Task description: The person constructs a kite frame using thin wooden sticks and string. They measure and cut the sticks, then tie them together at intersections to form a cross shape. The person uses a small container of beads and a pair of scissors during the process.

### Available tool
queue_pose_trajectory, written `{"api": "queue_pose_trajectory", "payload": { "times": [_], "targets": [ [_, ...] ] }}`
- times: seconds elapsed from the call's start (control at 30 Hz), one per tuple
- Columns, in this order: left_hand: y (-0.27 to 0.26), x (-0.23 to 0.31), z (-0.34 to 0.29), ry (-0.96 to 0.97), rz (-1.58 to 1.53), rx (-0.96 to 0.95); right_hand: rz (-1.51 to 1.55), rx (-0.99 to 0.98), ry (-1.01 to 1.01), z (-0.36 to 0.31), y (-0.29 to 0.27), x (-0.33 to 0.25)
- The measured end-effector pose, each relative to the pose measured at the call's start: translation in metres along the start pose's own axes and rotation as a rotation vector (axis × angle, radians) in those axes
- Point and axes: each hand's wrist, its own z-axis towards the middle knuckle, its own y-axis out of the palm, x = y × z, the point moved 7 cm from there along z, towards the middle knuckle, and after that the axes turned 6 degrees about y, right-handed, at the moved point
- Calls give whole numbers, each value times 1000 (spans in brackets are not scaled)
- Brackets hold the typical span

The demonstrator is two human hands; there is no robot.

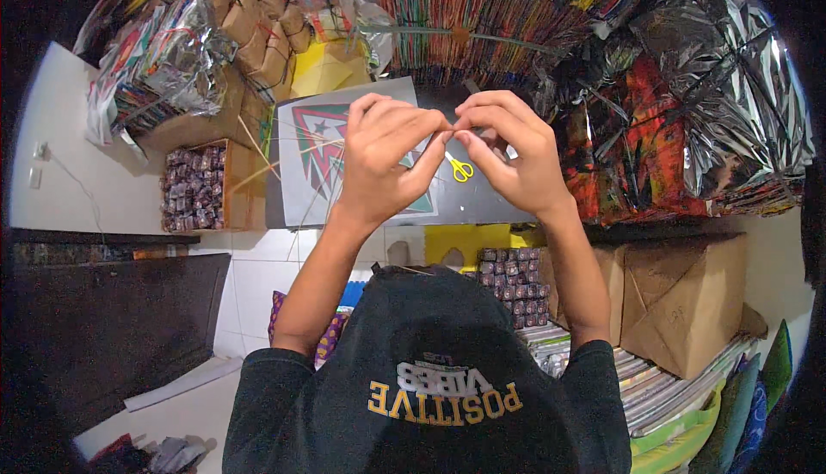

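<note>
Tan strands (257, 144) nr L hand (387, 151), R hand (509, 147) adj., both pinched, hold unclear; box (244, 206) w/ dark pcs (194, 188)

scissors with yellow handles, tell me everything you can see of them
The scissors lie on the dark tabletop, their bright yellow, plastic-looking loops at the near end. The pale blades point away, partly hidden, so whether they are open is unclear. Neither the left hand nor the right hand appears to touch them.

Anything pinched between the left grip (385, 151) and right grip (514, 149) was too small to tell. The left grip hid part of the printed sheet (303, 183). The upper edge cut off the stacked bundles (469, 31); the lower, the black shirt (430, 323).
</note>
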Motion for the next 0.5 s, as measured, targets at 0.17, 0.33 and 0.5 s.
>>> {"api": "queue_pose_trajectory", "payload": {
  "times": [0.17,0.33,0.5],
  "targets": [
    [-3,1,1,-12,-24,-11,58,-36,107,-3,4,13],
    [-2,2,2,-24,-59,-47,123,-86,172,-3,5,19],
    [-2,0,1,-45,-99,-115,-14,-117,93,5,-2,7]
  ]
}}
